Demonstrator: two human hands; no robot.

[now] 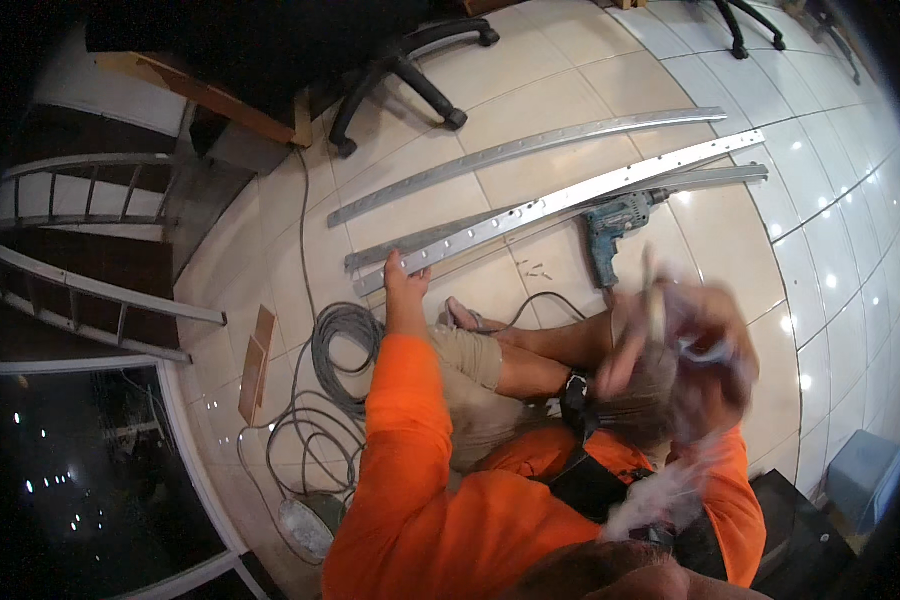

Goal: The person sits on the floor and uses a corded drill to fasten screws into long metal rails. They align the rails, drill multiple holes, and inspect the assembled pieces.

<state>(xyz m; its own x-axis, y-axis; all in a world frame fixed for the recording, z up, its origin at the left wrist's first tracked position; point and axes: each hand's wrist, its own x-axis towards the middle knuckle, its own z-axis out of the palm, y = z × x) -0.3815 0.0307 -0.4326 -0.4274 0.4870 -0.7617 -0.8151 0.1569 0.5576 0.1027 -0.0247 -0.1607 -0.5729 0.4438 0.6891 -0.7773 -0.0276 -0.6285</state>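
Metal rail (590, 196), already holed lengthwise, gripped by fingers (394, 264) of left hand (407, 287); cannot tell grip of blurred right hand (708, 330) or work remaining.

Beyond the folded legs (532, 374), the left hand (406, 285) curls, arm (404, 405) extended; to their right, the right hand (710, 325) blurs.

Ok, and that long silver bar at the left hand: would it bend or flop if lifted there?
The long silver bar is narrow for its length, so it may flex a little. Its metallic shine suggests it's probably stiff enough not to flop. With the left hand near one end, the far end might dip and feel heavy.
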